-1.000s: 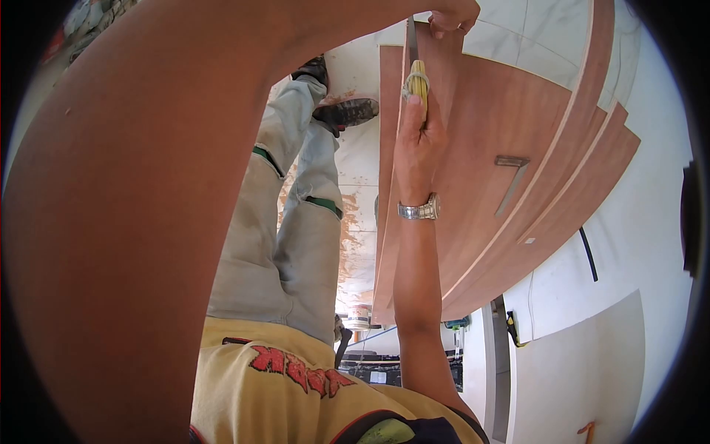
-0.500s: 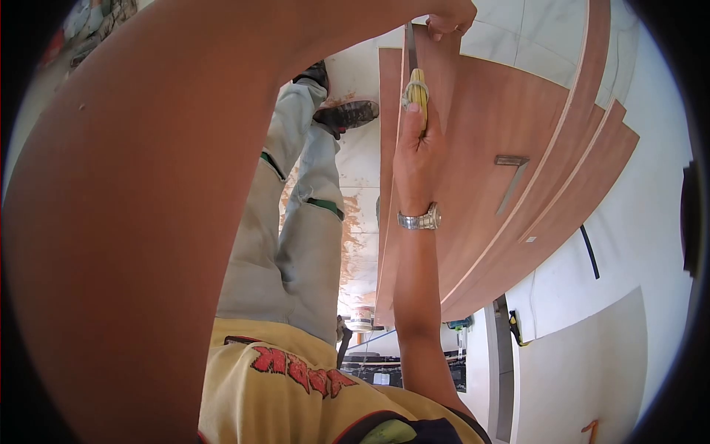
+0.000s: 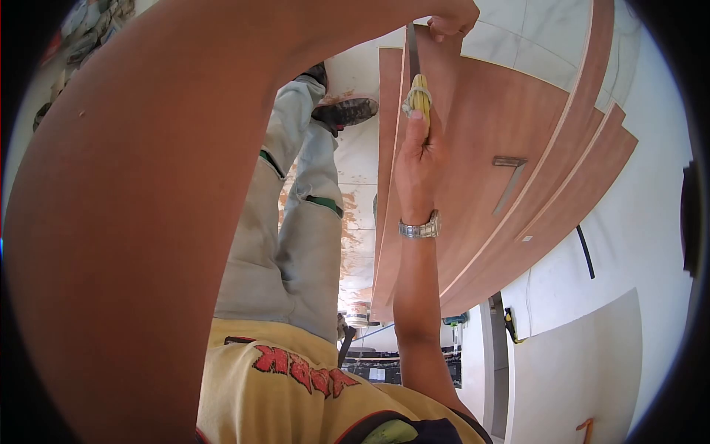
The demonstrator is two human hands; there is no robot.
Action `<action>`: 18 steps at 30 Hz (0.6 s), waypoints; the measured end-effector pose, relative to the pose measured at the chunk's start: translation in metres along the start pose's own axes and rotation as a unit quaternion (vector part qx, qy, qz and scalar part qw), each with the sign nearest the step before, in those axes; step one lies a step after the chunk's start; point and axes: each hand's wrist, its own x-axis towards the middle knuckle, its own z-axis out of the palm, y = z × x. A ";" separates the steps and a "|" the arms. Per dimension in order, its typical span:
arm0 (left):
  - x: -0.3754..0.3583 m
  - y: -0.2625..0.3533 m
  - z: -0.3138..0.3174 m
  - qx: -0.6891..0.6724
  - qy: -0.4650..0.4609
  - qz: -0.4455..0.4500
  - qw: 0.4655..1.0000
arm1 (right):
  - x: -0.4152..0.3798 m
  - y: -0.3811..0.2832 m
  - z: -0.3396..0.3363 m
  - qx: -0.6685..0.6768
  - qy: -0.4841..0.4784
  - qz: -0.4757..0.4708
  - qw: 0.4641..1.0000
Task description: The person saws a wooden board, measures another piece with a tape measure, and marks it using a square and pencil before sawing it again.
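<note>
My right hand [image 3: 420, 166], with a metal watch on the wrist, is closed round a tool's yellow handle [image 3: 421, 96] bound with cord. The tool's narrow metal blade [image 3: 413, 53] points away from me along the left side of a reddish-brown wooden board [image 3: 444, 63]. At that board's far end my left hand [image 3: 452, 21] is closed, its fingers curled against the edge; part of its grip is hidden. To the right, a try square [image 3: 510, 177] lies on a larger wooden panel [image 3: 481, 118].
Long wooden strips [image 3: 566, 140] lie along the right of the panel. My shoe [image 3: 346, 111] stands on the dusty tiled floor [image 3: 359, 163] at left. A white bucket [image 3: 358, 314] and a yellow-black tool [image 3: 512, 325] are lower down.
My right hand has drawn slightly back towards my body with the yellow-handled tool. My left hand stays at the far end of the board, almost unmoved.
</note>
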 end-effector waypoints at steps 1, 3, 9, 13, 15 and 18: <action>-0.001 0.001 -0.002 -0.002 -0.017 -0.003 1.000 | 0.004 -0.005 0.000 -0.004 -0.001 -0.002 1.000; 0.002 0.000 -0.003 0.007 -0.024 -0.008 1.000 | 0.013 -0.019 0.003 -0.004 -0.014 0.020 1.000; 0.015 -0.003 0.006 0.025 0.022 -0.012 0.999 | 0.004 -0.008 0.006 0.024 -0.001 0.011 1.000; 0.018 0.001 0.003 0.026 -0.012 -0.011 1.000 | 0.004 -0.013 0.000 0.004 0.007 -0.001 1.000; 0.012 0.000 0.000 0.007 -0.014 -0.008 1.000 | 0.007 -0.007 0.002 0.012 0.007 -0.013 1.000; 0.005 0.001 0.000 0.003 -0.004 -0.005 1.000 | 0.003 -0.006 0.002 -0.007 -0.016 -0.010 1.000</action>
